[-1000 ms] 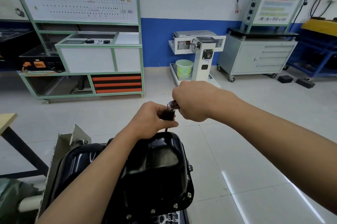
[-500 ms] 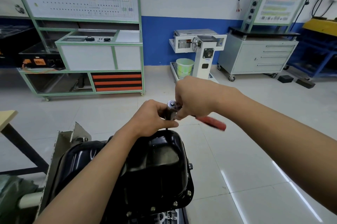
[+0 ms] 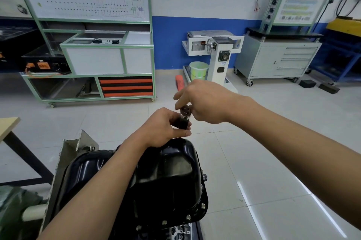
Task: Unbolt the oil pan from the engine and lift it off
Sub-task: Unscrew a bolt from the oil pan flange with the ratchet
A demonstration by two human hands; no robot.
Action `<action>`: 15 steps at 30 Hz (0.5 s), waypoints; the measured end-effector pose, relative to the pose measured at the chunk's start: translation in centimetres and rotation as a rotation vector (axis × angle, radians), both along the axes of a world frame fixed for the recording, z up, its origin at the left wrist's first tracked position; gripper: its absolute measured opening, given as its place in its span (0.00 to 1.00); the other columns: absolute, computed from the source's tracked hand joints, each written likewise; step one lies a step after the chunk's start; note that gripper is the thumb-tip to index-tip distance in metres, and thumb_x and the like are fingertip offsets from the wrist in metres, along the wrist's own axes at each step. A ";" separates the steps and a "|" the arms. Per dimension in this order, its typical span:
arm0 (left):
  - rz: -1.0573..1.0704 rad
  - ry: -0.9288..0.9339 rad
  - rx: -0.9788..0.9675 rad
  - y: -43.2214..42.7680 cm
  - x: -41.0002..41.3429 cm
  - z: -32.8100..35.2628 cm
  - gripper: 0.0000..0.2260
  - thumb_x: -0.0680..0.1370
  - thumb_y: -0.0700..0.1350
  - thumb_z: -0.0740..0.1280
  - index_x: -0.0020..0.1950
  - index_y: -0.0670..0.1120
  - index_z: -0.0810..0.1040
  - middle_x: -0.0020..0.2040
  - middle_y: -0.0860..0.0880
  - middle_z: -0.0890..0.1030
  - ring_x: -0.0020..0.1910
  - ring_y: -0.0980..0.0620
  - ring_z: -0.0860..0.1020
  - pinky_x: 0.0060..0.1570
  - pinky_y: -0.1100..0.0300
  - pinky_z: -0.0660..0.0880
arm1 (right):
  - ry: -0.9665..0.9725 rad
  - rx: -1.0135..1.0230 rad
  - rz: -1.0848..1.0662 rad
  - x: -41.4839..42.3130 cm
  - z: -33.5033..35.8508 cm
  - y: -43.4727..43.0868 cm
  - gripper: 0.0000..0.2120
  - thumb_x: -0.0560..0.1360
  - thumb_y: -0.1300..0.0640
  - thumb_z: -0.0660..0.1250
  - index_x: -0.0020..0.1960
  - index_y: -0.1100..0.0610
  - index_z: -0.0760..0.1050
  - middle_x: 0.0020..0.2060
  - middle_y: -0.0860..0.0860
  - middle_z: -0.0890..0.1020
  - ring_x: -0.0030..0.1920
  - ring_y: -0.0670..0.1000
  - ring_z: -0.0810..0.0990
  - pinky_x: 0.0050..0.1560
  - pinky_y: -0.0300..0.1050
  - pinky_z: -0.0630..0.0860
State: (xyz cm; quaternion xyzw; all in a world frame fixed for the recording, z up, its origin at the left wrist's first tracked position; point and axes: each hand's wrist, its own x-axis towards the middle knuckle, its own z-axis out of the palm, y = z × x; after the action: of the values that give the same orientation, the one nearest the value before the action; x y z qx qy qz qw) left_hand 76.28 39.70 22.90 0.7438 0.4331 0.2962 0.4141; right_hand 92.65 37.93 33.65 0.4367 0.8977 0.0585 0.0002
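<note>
Black and glossy, the pan (image 3: pixel 172 181) sits at the bottom centre of the view, on top of the engine (image 3: pixel 180 232), of which only a small grey part shows below the near rim. Several bolts (image 3: pixel 203 205) are in place along the near and right flange of the pan.

At the far end of the pan the left hand (image 3: pixel 162 128) grasps a dark bar (image 3: pixel 183 123) that stands nearly upright, with thumb and fingers curled round it. The lower tip of the bar is hidden behind the hand, so I cannot tell which bolt it meets. On top of the bar sits the round head of a ratchet (image 3: pixel 185 111). The right hand (image 3: pixel 205 101) holds the ratchet just beside the head, fingers curled on it, the forefinger more stretched. The red handle (image 3: pixel 179 82) sticks out beyond this hand, pointing away from the person and a little to the left.

A grey metal plate (image 3: pixel 72 154) stands just left of the pan. Further off on the tiled floor (image 3: pixel 254 142) are a green-framed rack (image 3: pixel 109 54) on the left, a white stand (image 3: pixel 220 58) with a pale green bucket (image 3: pixel 198 70) beside it, and a grey cabinet (image 3: pixel 277 60) on wheels at the right.
</note>
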 end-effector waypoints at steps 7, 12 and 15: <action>0.061 -0.009 0.032 0.3 0.1 0.0 0.05 0.72 0.40 0.79 0.44 0.47 0.86 0.42 0.46 0.87 0.41 0.52 0.83 0.52 0.57 0.78 | 0.005 -0.017 -0.166 0.1 0.6 -0.6 0.11 0.73 0.48 0.70 0.55 0.48 0.81 0.40 0.46 0.74 0.50 0.55 0.79 0.36 0.44 0.71; 0.057 0.008 0.078 0.3 0.0 0.0 0.07 0.72 0.42 0.80 0.37 0.51 0.85 0.34 0.45 0.82 0.33 0.54 0.72 0.38 0.59 0.72 | 0.109 -0.041 -0.236 -0.5 -0.2 -1.3 0.21 0.73 0.41 0.69 0.31 0.54 0.70 0.29 0.50 0.73 0.32 0.53 0.74 0.28 0.44 0.66; 0.085 0.010 0.101 0.4 -0.1 -0.1 0.13 0.72 0.42 0.80 0.32 0.58 0.82 0.30 0.50 0.78 0.31 0.55 0.68 0.34 0.62 0.69 | 0.159 -0.066 -0.297 -0.9 -0.2 -1.5 0.24 0.73 0.40 0.70 0.29 0.55 0.66 0.27 0.51 0.70 0.28 0.52 0.70 0.28 0.43 0.62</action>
State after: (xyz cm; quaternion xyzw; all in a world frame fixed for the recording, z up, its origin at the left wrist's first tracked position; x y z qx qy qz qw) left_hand 76.20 40.09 22.80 0.7461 0.4509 0.3311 0.3610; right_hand 91.75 36.48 33.50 0.5676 0.8219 -0.0065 -0.0479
